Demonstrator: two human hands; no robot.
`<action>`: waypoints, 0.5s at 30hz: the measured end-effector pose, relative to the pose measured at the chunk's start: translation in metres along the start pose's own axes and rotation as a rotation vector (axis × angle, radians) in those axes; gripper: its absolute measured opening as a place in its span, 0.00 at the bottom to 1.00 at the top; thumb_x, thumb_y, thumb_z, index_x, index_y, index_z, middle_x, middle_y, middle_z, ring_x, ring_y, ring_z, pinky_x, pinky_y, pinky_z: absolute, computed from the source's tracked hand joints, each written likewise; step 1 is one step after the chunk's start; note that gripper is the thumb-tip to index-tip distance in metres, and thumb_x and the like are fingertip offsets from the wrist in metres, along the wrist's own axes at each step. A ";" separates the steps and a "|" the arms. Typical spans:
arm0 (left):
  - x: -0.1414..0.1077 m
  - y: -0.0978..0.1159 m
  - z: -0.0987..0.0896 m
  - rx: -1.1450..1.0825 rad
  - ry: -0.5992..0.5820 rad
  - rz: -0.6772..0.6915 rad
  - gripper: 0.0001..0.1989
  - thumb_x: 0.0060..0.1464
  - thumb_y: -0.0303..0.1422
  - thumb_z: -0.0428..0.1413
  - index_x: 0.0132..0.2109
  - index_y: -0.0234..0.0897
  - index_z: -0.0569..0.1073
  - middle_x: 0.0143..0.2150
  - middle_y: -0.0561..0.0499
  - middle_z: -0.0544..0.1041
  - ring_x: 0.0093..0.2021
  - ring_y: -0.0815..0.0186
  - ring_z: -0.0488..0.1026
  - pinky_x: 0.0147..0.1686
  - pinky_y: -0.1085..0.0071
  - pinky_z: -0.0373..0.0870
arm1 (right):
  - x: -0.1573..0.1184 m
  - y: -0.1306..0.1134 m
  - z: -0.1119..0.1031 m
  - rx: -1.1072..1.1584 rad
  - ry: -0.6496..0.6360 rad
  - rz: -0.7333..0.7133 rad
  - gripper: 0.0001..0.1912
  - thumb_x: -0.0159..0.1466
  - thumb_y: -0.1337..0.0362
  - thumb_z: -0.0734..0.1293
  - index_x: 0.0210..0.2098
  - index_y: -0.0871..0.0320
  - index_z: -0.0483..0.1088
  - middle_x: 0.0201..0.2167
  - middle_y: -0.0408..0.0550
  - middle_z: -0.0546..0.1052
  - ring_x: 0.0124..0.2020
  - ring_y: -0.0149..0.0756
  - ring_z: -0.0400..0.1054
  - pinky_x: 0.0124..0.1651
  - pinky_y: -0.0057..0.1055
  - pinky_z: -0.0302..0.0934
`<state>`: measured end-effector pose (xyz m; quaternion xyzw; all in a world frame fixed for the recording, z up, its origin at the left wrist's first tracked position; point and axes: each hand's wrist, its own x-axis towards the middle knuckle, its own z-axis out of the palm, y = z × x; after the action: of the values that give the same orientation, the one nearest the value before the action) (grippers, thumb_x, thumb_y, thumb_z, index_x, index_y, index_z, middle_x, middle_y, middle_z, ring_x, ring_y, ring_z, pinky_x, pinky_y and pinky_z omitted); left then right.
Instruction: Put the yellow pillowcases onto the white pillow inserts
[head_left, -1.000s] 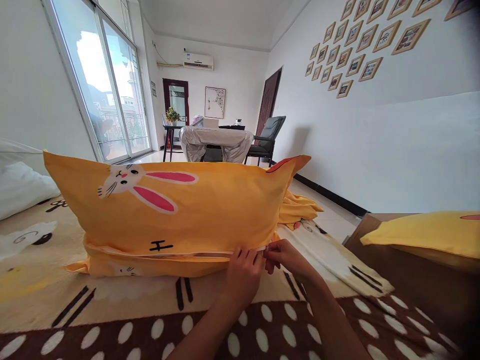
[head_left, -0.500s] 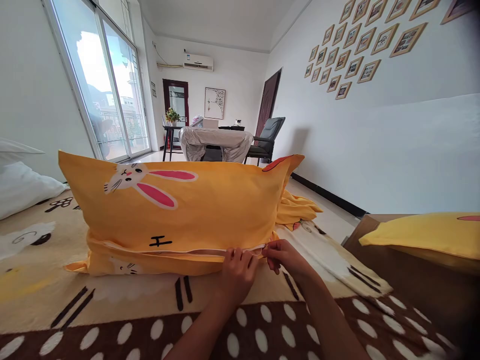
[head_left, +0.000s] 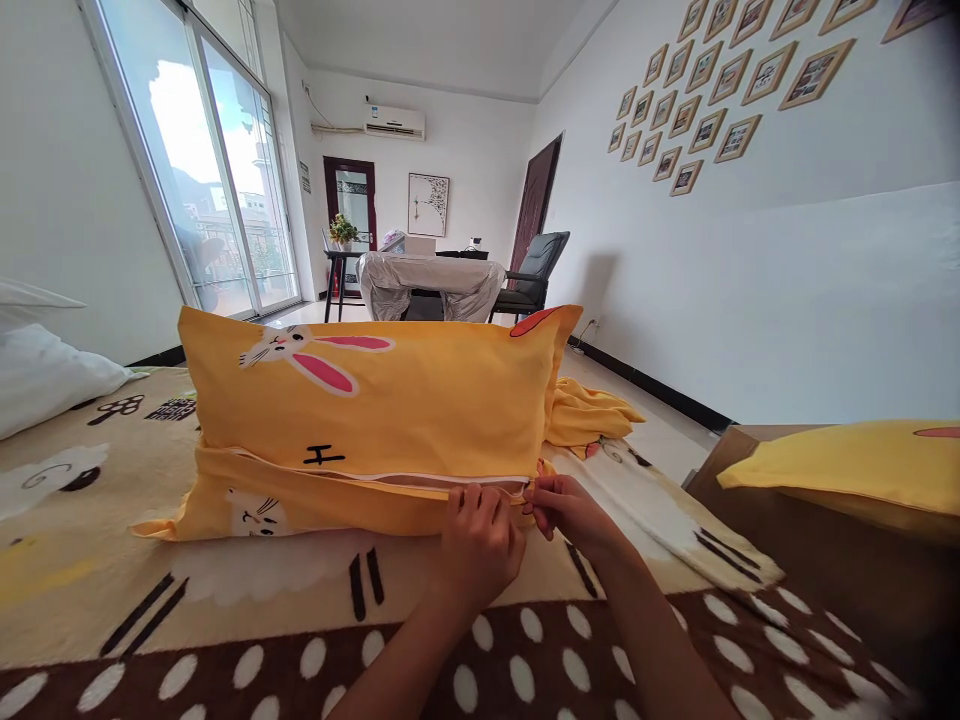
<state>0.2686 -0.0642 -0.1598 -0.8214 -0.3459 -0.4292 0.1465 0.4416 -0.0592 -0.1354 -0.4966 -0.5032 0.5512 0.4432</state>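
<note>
A yellow pillow (head_left: 427,400) with a rabbit print stands on its long side on the bed, its zipper side facing me. The zipper (head_left: 397,479) runs along the lower front and gapes, showing a paler strip inside. My left hand (head_left: 480,545) is closed on the lower lip of the pillowcase, near the right end of this opening. Just to its right, my right hand (head_left: 570,515) pinches the zipper's right end between thumb and fingers. The zipper pull itself is hidden by the fingertips.
The bed has a beige and brown dotted blanket (head_left: 285,600). A white pillow (head_left: 52,380) lies at left, crumpled yellow cloth (head_left: 592,410) behind the pillow's right end. Another yellow pillow (head_left: 855,465) rests at right on a brown surface. A covered table (head_left: 435,270) and black chair (head_left: 536,275) stand beyond.
The pillow's upper part has sagged, its top left corner shifting right, and the zipper opening has risen slightly and gapes a little wider. Both hands stay in nearly the same place.
</note>
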 end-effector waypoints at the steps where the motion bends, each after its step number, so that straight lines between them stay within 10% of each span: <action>1: 0.001 0.000 0.001 -0.044 0.007 0.008 0.07 0.52 0.27 0.51 0.38 0.34 0.72 0.34 0.47 0.73 0.37 0.60 0.67 0.38 0.62 0.62 | 0.000 0.000 0.001 0.002 -0.003 -0.005 0.17 0.49 0.54 0.72 0.18 0.60 0.65 0.10 0.40 0.67 0.11 0.24 0.56 0.17 0.25 0.44; 15: 0.002 -0.004 0.009 -0.356 0.023 -0.202 0.08 0.58 0.27 0.50 0.38 0.37 0.75 0.35 0.50 0.78 0.36 0.63 0.73 0.39 0.65 0.64 | 0.000 -0.002 0.008 -0.003 -0.010 -0.004 0.17 0.49 0.54 0.72 0.18 0.60 0.66 0.10 0.42 0.69 0.10 0.24 0.56 0.16 0.25 0.41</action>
<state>0.2722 -0.0553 -0.1640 -0.7905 -0.3437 -0.5053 -0.0410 0.4332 -0.0597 -0.1336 -0.4935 -0.5071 0.5521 0.4410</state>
